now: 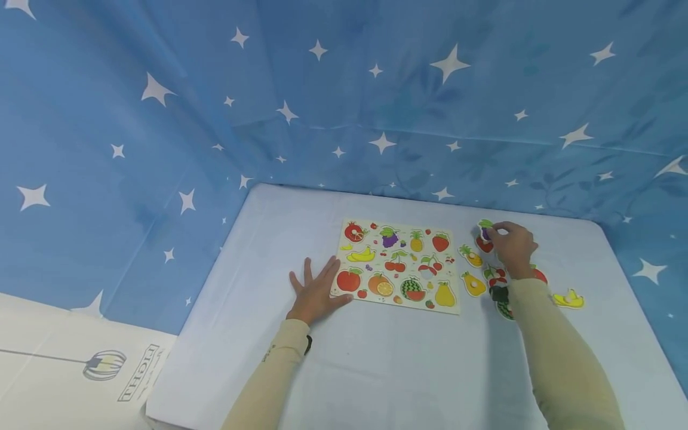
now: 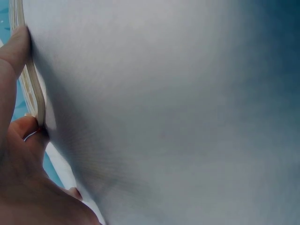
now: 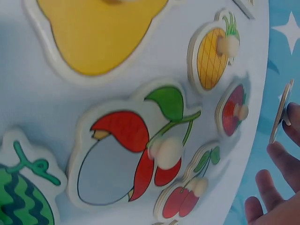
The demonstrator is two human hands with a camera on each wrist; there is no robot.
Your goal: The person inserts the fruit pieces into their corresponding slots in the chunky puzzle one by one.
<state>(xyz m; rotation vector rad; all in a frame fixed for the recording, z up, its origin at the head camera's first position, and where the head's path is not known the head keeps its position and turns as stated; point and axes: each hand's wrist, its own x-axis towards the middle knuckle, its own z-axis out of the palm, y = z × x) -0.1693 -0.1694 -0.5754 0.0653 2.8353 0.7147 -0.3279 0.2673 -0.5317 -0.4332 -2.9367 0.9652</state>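
My right hand (image 1: 515, 245) pinches a wooden grape piece (image 1: 485, 232) by its knob, near the table's far side. In the right wrist view, the piece (image 3: 281, 112) is seen edge-on between my fingertips, overlapping the curtain behind. Just below it in the head view lies a red fruit piece (image 1: 484, 245). My left hand (image 1: 314, 294), fingers spread, rests at the left edge of the fruit puzzle board (image 1: 400, 304). Thumb and a finger touch the board's edge (image 2: 35, 84) in the left wrist view. Pictures of fruit cover the board.
Right of the board lie knobbed pieces: pineapple (image 1: 471, 257), pear (image 1: 473, 284), watermelon (image 1: 504, 310), bananas (image 1: 568, 299), cherries (image 3: 183, 201) and a red-and-grey fruit (image 3: 112, 164). A blue star-patterned curtain (image 1: 355, 95) borders the white table (image 1: 376, 364). A printed carton (image 1: 70, 364) stands at the left.
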